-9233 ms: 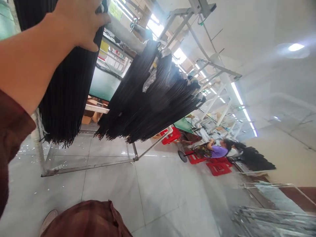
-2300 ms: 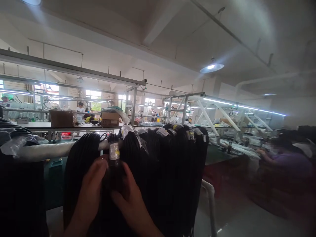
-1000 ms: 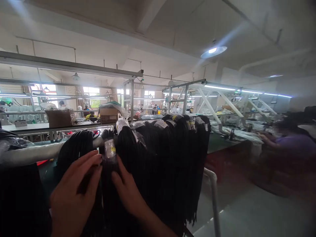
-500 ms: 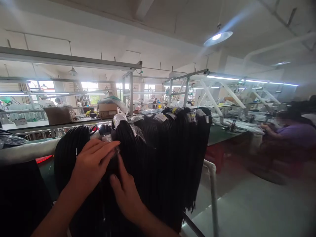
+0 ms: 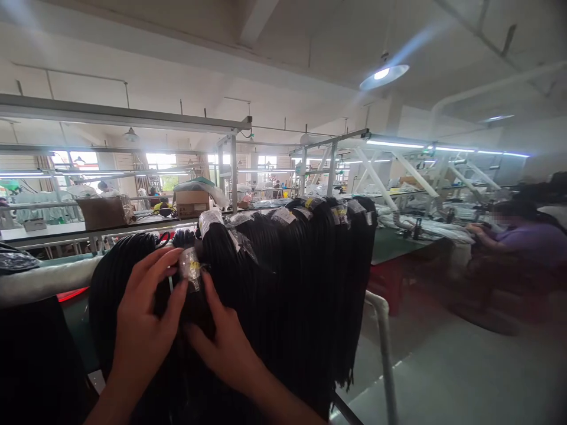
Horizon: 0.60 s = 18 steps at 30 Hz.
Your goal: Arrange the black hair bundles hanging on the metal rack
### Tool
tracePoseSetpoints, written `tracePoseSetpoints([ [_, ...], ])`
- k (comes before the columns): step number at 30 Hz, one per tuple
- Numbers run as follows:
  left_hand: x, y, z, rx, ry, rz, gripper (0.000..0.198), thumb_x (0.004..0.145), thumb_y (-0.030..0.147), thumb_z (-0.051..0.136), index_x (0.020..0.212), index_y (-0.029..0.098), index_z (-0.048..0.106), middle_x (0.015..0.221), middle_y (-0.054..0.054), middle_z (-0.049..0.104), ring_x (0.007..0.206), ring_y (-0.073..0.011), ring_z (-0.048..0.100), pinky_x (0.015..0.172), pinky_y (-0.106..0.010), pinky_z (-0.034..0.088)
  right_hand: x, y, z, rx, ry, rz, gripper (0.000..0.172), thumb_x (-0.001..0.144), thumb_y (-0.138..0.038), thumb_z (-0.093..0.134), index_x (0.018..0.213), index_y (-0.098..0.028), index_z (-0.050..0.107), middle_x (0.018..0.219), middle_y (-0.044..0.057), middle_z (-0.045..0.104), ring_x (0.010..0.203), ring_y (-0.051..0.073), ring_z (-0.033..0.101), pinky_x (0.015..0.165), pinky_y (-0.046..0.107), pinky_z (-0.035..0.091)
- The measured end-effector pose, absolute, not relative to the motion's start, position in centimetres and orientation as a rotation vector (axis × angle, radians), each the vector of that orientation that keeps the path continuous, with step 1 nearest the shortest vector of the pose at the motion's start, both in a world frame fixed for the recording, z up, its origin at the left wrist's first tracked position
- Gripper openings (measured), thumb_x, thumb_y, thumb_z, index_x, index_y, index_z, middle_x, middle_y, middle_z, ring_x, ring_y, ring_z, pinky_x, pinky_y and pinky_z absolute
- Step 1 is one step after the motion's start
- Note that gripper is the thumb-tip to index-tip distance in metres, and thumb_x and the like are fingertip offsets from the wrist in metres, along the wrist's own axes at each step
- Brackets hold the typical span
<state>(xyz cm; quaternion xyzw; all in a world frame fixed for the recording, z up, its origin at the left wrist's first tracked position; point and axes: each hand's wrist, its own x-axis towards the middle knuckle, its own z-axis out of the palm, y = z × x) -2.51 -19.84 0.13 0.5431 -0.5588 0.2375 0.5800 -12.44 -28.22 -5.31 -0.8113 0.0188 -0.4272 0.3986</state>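
Both hands pinch a cord bundle [image 5: 195, 295] over the rail [image 5: 44, 277]: left hand [image 5: 144, 321] and right hand [image 5: 225, 348] closed at its taped neck [image 5: 190, 267]. Likely limp, heavy; hold there.

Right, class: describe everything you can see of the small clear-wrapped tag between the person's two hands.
The tag is a small band of crinkled clear film, glossy, with a yellow and white label inside; its print is too blurred to read. It wraps the top of a narrow black cord bundle hanging over the white padded rail. The left hand has fingertips at its left edge, and the right hand reaches up with a finger just under it.
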Motion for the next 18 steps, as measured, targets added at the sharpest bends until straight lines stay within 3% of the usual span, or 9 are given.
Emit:
tracePoseSetpoints([
  [2,-2.5,-19.1,-1.6,1.257,-1.213,0.326,0.045,0.082,0.030,0.058,0.125,0.030,0.048,0.130,0.001,0.046,0.114,-0.0167,0.049,0.101,-0.028,0.038,-12.5,-28.4,-5.3,-2.041,0.074,-1.044,0.079,0.082,-0.023,0.051,0.145,-0.026,0.005,0.102,0.003,0.060,0.076,0.015,0.058,0.073,0.031,0.049],
  [4,-2.4,-19.0,-2.8,1.283,-1.086,0.035,0.052,0.078,0.037,0.063,0.128,0.030,0.046,0.130,0.002,0.048,0.117,-0.0148,0.047,0.101,-0.022,0.037,-12.5,-28.6,-5.3,-2.010,0.077,-1.009,0.079,0.081,-0.024,0.053,0.145,-0.029,0.007,0.091,0.000,0.059,0.067,0.012,0.053,0.067,0.028,0.047],
  [7,-2.1,-20.1,-3.0,1.156,-0.943,-0.453,0.050,0.074,0.043,0.067,0.119,0.026,0.054,0.117,0.000,0.059,0.111,-0.0148,0.052,0.093,-0.018,0.042,-12.6,-28.7,-5.2,-1.899,0.024,-0.969,0.080,0.079,-0.024,0.055,0.145,-0.032,0.009,0.096,0.000,0.057,0.063,0.010,0.051,0.064,0.026,0.046],
  [9,-2.0,-21.3,-2.1,1.008,-0.870,-0.666,0.043,0.070,0.041,0.070,0.108,0.021,0.060,0.100,-0.001,0.065,0.096,-0.0155,0.059,0.082,-0.020,0.048,-12.7,-28.7,-5.0,-1.827,-0.015,-0.926,0.082,0.079,-0.025,0.056,0.144,-0.032,0.009,0.096,0.000,0.057,0.062,0.009,0.050,0.062,0.025,0.045],
  [11,-1.9,-22.4,-1.1,0.926,-0.783,-0.748,0.039,0.064,0.037,0.075,0.096,0.018,0.063,0.082,-0.001,0.066,0.076,-0.0140,0.061,0.068,-0.020,0.051,-12.7,-28.4,-4.7,-1.732,-0.037,-0.900,0.080,0.076,-0.024,0.059,0.143,-0.032,0.016,0.094,0.000,0.057,0.067,0.009,0.051,0.064,0.024,0.045],
  [14,-1.9,-23.0,0.1,0.972,-0.677,-0.710,0.045,0.052,0.036,0.081,0.089,0.016,0.064,0.063,0.002,0.061,0.053,-0.0110,0.055,0.048,-0.019,0.046,-12.2,-27.7,-4.2,-1.463,-0.050,-0.734,0.052,0.069,-0.023,0.063,0.119,-0.018,0.050,0.072,-0.001,0.055,0.057,0.008,0.050,0.053,0.020,0.043],
  [16,-1.8,-22.9,0.7,1.013,-0.647,-0.669,0.048,0.047,0.035,0.083,0.087,0.015,0.065,0.059,0.002,0.060,0.048,-0.0111,0.053,0.042,-0.019,0.043,-11.7,-27.2,-4.1,-1.248,-0.081,-0.547,0.037,0.064,-0.025,0.066,0.097,-0.014,0.053,0.057,-0.003,0.051,0.044,0.007,0.044,0.042,0.018,0.038],
  [18,-1.8,-22.6,1.0,1.014,-0.625,-0.699,0.040,0.052,0.035,0.080,0.083,0.014,0.066,0.059,0.000,0.060,0.047,-0.0116,0.053,0.041,-0.019,0.042,-11.3,-26.9,-4.1,-1.110,-0.120,-0.429,0.040,0.061,-0.026,0.068,0.094,-0.015,0.048,0.052,-0.004,0.050,0.039,0.007,0.043,0.037,0.017,0.036],
])
